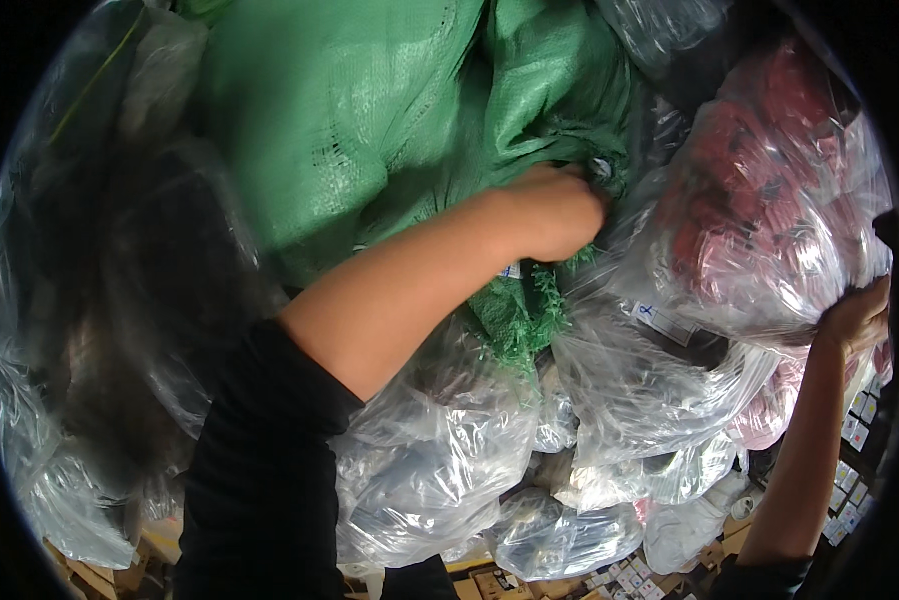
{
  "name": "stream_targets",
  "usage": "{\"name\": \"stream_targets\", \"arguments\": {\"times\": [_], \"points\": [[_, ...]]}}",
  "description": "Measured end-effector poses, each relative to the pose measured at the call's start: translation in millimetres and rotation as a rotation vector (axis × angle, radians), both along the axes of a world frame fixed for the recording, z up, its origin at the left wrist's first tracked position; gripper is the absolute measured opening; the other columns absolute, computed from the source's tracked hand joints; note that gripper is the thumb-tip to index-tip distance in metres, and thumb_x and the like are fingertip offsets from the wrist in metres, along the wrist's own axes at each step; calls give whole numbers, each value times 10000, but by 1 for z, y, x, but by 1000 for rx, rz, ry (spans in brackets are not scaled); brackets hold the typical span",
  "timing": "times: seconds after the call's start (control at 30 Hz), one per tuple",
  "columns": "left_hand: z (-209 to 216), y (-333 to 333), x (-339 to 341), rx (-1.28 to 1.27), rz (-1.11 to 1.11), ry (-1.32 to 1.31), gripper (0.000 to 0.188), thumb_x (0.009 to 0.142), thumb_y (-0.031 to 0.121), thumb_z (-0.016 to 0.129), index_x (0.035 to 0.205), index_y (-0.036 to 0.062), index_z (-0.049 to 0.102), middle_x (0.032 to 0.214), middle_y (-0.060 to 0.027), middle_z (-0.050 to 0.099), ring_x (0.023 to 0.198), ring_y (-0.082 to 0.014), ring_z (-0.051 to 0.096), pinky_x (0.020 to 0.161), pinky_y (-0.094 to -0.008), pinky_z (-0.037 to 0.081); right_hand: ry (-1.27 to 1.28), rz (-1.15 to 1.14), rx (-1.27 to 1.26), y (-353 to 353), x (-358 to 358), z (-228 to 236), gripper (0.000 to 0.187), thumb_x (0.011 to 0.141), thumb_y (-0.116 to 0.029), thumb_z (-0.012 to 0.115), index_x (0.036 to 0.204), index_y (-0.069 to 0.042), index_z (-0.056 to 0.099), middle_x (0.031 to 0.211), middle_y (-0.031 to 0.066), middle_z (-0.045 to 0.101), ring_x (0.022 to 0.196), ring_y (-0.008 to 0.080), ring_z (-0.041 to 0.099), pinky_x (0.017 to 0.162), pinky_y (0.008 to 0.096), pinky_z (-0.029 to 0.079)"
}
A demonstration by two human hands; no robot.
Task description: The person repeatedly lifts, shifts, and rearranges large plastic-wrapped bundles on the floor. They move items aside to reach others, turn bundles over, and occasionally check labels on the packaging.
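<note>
A large green woven sack (330,130) fills the upper middle, its gathered neck ending in a frayed edge. My left hand (560,210) reaches across from the lower left and is closed on the bunched neck of that sack; its fingertips are hidden in the folds. Far to the right, a clear plastic bag of red items (750,200) bulges outward. My right hand (858,315) is at its lower right side, fingers curled against the plastic and partly lost at the picture's rim. Under the sack's frayed end lies a clear bag with greyish contents (430,460).
More clear bags, one with a white label (665,322), are piled between my arms. Dark-filled plastic bags (170,270) crowd the left side. Lower down are cardboard boxes (490,585) and rows of small white boxes (630,580). A dark upright edge (898,300) borders the right.
</note>
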State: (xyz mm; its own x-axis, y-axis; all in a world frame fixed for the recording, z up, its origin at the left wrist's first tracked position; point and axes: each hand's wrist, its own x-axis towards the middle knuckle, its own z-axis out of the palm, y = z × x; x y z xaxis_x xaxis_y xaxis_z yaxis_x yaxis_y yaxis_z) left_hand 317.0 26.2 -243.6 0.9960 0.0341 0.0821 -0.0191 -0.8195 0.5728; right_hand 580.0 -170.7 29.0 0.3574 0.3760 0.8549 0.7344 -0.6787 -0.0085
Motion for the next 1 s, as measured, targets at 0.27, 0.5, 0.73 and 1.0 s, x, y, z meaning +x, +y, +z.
{"name": "stream_targets", "arguments": {"times": [0.27, 0.5, 0.73, 1.0], "points": [[-7, 26, 14, -479, 115, 295, 418, 929, 366, 518, 1211, 105, 683, 1243, -192, 640, 1122, -356, 609, 981, -441, 470, 11, 48, 107, 6, -2, -8, 565, 980, -473, 478, 1117, 71, 553, 1029, 211, 544, 906, 320, 529, 763, 499, 428], [-45, 2, 1, -357, 258, -40, 298, 883, 224, 675, 1171, 157, 712, 1257, -124, 650, 1138, -347, 615, 986, -423, 479, -28, 145, 184, 8, -7, -11, 558, 918, -444, 564, 849, 105, 636, 657, 118, 606, 542, 198, 543, 489, 375, 448], [-66, 28, -16, -636, 268, -125, 316, 930, 215, 649, 1239, 165, 690, 1175, -149, 687, 1085, -330, 647, 948, -391, 489, 56, 305, 140, 7, -8, -8, 460, 899, -372, 608, 891, 87, 584, 639, 30, 449, 528, 125, 418, 440, 305, 378], [-49, 24, -20, -708, 332, -23, 319, 941, 212, 650, 1253, 154, 683, 1140, -152, 705, 1041, -316, 664, 928, -377, 492, -107, 93, 91, 4, -4, -2, 604, 878, -455, 594, 954, 143, 631, 771, 199, 616, 714, 278, 611, 664, 426, 508]]}}
